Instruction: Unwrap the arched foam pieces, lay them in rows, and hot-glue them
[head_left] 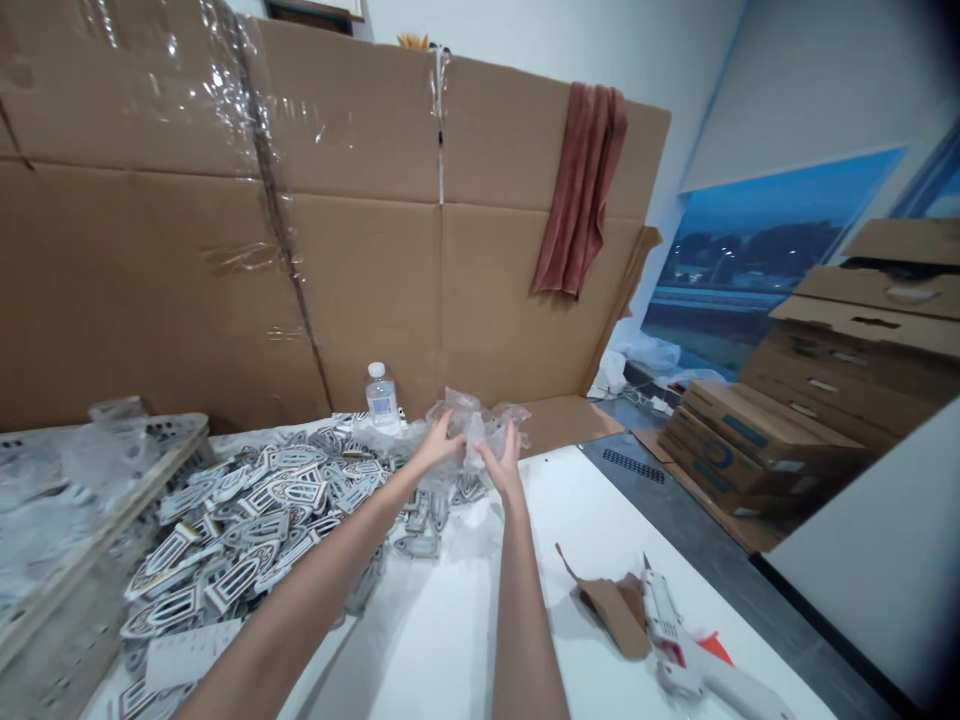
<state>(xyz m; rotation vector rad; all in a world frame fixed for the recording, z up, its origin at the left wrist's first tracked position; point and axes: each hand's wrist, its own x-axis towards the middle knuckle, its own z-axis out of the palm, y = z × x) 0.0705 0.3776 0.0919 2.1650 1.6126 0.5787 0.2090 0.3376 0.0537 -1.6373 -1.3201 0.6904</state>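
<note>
Both my arms reach out over a white table. My left hand and my right hand grip a crumpled clear plastic bag between them, held just above the table's far end. Fingers of both hands are curled into the plastic. A big heap of flat grey-and-white patterned pieces lies on the table below and left of my left hand, some right beneath the bag.
A small water bottle stands behind the heap. A white basket with plastic sits at left. A white glue gun and a torn cardboard scrap lie at near right. Cardboard sheets wall the back; stacked boxes stand at right.
</note>
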